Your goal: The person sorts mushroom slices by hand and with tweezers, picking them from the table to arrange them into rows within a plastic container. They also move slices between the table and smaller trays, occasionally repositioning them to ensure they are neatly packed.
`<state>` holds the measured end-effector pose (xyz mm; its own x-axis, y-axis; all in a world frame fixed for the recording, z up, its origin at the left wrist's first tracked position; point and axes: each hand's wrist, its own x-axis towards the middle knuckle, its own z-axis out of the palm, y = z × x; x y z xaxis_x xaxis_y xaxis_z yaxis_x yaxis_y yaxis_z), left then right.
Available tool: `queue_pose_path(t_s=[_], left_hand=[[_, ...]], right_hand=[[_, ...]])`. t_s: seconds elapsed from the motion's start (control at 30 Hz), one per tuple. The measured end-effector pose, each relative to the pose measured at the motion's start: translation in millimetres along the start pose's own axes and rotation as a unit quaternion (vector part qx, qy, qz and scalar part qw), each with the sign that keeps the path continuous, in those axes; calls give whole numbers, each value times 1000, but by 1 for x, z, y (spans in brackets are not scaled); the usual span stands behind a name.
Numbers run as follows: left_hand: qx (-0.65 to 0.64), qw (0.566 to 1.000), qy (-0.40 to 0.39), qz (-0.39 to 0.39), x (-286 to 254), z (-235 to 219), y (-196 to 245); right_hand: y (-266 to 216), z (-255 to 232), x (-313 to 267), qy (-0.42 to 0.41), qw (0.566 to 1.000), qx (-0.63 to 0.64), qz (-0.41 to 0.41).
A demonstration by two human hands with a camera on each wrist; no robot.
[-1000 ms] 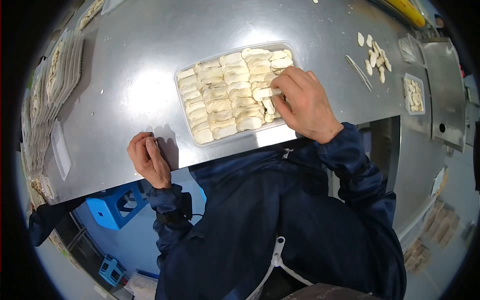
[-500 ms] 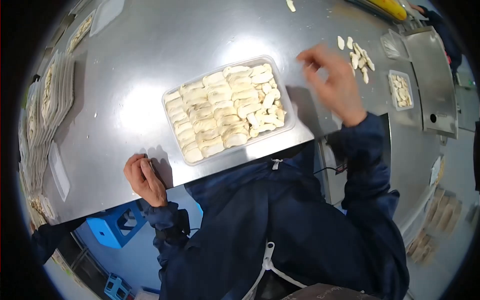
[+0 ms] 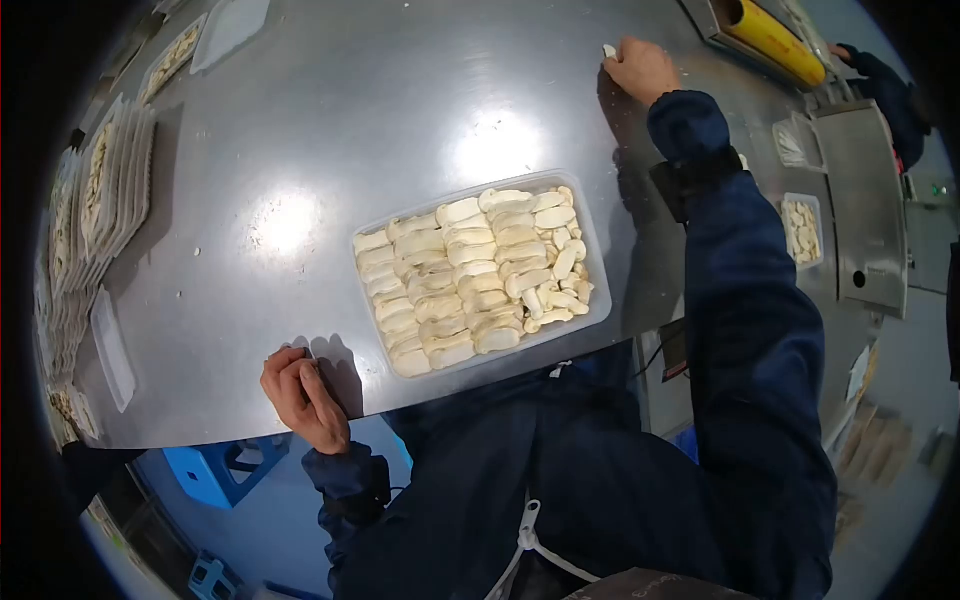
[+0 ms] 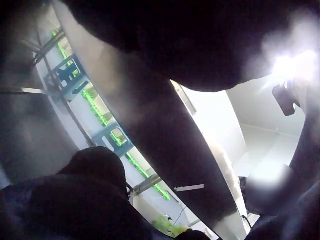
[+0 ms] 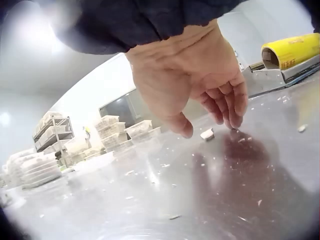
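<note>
My right hand reaches far across the steel table. Its thumb and fingers come down around a small white mushroom slice; a gap shows between the thumb and the slice in the right wrist view. Near the front edge, my left hand rests with loosely bent fingers and holds nothing visible. Between the hands and closer to the body stands a clear plastic tray. Overlapping rows of pale mushroom slices fill most of it, with smaller loose pieces along its right side.
Stacked trays of slices stand at the left, beside an upturned-looking white lid. A small filled tray sits at right near a steel box. A yellow roll lies at the far right. White crumbs dot the tabletop.
My right hand has left the tray and moved away to the far part of the table, beside a lone slice. The left hand stays at the edge. The tray's loose pieces are uncovered.
</note>
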<state>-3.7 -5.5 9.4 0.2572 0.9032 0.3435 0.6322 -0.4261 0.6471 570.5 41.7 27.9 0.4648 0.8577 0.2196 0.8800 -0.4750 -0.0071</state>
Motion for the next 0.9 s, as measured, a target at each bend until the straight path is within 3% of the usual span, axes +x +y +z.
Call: queue_pose_path(t_s=[0.1,0.23,0.33,0.47,0.6,0.9], left_hand=[[6,1000,4,7,0,0,2],[-1,1000,14,8,2,1,3],[16,1000,13,7,1,0,3],[15,1000,15,10,0,2,0],[17,1000,14,15,2,2,1],[21,999,19,38,2,2,2]], right_hand=[[4,8,0,34,999,-17,-31],[-6,-29,-25,-6,988,100,-115],[-48,-80,-90,33,944,179,-274],[-95,-125,-182,-20,898,206,-387],[-112,-112,-218,-51,892,230,-385],[-122,-100,-228,-29,894,237,-378]])
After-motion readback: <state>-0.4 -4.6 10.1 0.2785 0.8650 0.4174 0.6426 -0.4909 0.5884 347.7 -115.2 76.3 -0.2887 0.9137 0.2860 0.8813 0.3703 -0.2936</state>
